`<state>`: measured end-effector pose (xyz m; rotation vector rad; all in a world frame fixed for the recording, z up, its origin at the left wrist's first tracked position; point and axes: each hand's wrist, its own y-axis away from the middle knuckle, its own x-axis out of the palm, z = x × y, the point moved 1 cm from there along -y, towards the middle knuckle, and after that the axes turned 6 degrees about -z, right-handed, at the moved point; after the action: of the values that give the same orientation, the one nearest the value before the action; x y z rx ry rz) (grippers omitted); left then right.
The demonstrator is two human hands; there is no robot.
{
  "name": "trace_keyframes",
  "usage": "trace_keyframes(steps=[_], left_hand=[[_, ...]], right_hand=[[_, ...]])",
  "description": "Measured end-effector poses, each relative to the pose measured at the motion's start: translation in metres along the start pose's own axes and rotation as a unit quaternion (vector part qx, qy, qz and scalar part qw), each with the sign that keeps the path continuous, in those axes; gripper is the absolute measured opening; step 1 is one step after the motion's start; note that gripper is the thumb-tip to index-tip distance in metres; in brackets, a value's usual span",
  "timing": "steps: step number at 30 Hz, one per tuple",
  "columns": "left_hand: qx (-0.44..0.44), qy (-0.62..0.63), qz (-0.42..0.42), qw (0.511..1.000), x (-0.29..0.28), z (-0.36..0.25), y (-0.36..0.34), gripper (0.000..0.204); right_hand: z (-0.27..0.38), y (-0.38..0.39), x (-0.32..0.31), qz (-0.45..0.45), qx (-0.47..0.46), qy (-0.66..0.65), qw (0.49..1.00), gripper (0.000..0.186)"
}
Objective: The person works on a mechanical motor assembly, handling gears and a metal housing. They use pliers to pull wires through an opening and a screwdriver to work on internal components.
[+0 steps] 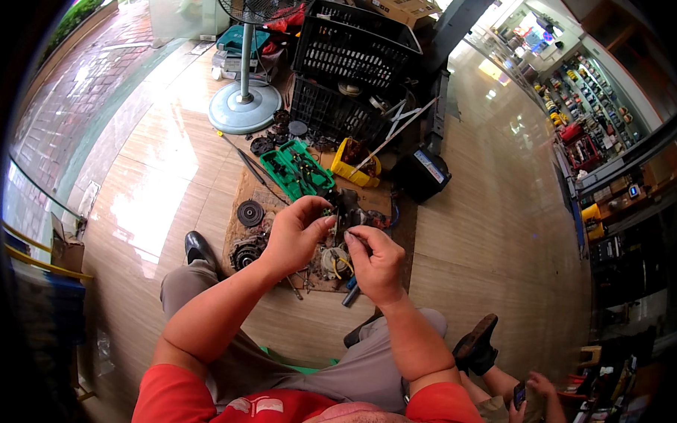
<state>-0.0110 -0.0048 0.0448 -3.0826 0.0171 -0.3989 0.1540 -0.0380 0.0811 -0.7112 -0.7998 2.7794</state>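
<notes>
Board (pixel 244 189), brown, on the floor, strewn with parts. Case (pixel 324 183), green, open, beyond the hands. Left hand (pixel 289 236), thumb and forefinger nearly meeting; right hand (pixel 377 265), curled, thumb against forefinger; whether either holds a small piece, cannot tell. Best practice, judged: wrists steady, fingertips low over the board to catch drops. Metal housing (pixel 335 263), pale, round, on the board between the hands; no evident long axis or pointing direction.

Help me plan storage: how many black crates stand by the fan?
2, stacked just right of the fan: the upper crate sits on the lower crate. Others could be hidden behind them.
</notes>
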Motion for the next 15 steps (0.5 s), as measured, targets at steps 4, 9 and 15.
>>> trace_keyframes(steps=[4,9,15], left_hand=[[0.07,-0.116,-0.041,0.99,-0.002,-0.01,0.002,0.017],[0.081,-0.136,-0.1,0.982,-0.009,-0.015,-0.003,0.018],[0.108,-0.127,-0.06,0.984,-0.007,-0.016,0.001,0.021]], right_hand=[[0.0,-0.001,-0.004,0.002,-0.01,0.019,1.0,0.009],[0.0,-0.002,-0.005,0.006,0.002,0.033,0.999,0.008],[-0.019,0.0,-0.004,0.042,-0.002,0.069,0.997,0.017]])
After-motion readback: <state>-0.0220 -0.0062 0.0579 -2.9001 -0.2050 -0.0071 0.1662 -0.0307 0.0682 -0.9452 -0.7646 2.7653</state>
